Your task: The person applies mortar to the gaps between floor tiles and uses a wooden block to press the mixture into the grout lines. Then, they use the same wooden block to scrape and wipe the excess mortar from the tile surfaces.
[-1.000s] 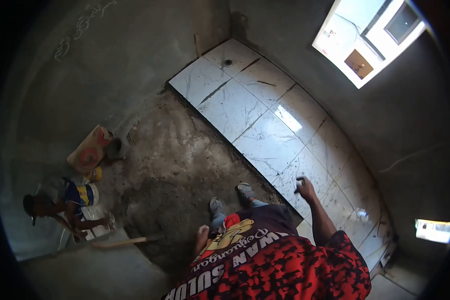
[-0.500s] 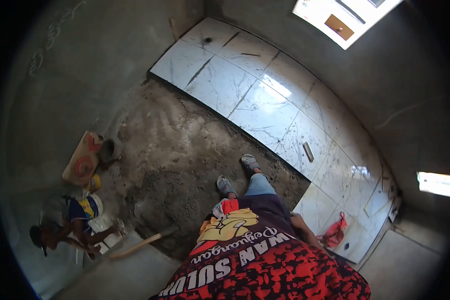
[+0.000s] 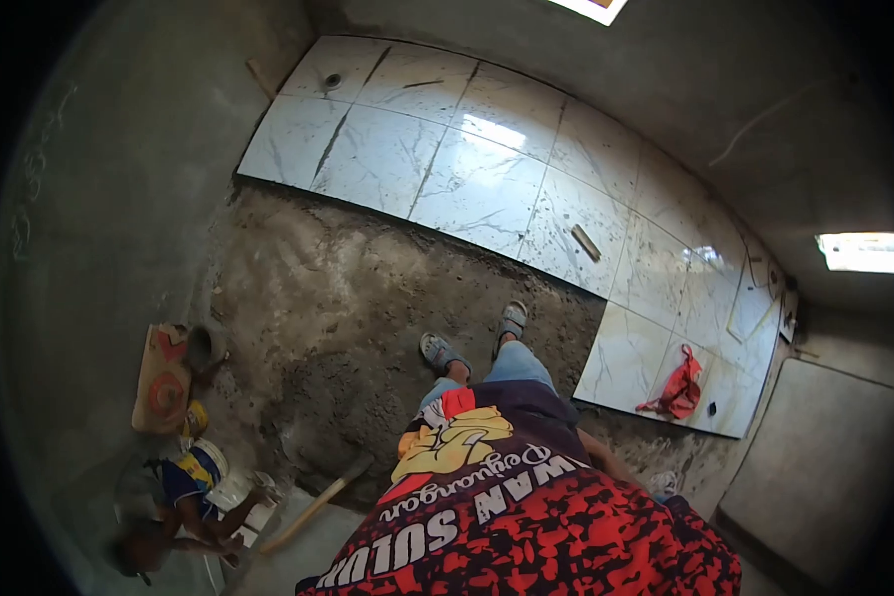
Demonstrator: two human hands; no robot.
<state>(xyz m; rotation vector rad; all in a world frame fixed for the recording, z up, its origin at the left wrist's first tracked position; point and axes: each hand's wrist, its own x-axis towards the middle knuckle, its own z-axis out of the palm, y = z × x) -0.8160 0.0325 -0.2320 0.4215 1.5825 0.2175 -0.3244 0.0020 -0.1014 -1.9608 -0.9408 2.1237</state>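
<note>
My right forearm [image 3: 606, 456] hangs at my side, against the edge of my dark and red printed shirt [image 3: 507, 497]. Its fingers are tucked behind the shirt and cannot be made out. My left hand is out of sight. Below me, my sandalled feet [image 3: 439, 350] stand on rough, wet-looking mortar [image 3: 333, 397]. Nearest to my right arm are pale marbled tiles [image 3: 616, 358] with a crumpled red bag or cloth [image 3: 680, 385] lying on them. Left of my body, a long wooden-handled tool [image 3: 313, 514] lies with its head in the dark mortar.
At lower left a co-worker [image 3: 184, 507] crouches beside a whitish bucket [image 3: 209, 462]. A printed brown sack or carton [image 3: 161, 382] and a dark bucket [image 3: 205, 350] stand by the left wall. A short bar [image 3: 585, 242] lies on the tiles. A grey slab [image 3: 815, 457] is at right.
My view has turned, so the tiles, the red bag and the co-worker sit differently in it. My right hand, partly seen at my side before, is now more hidden. The co-worker stays crouched.
</note>
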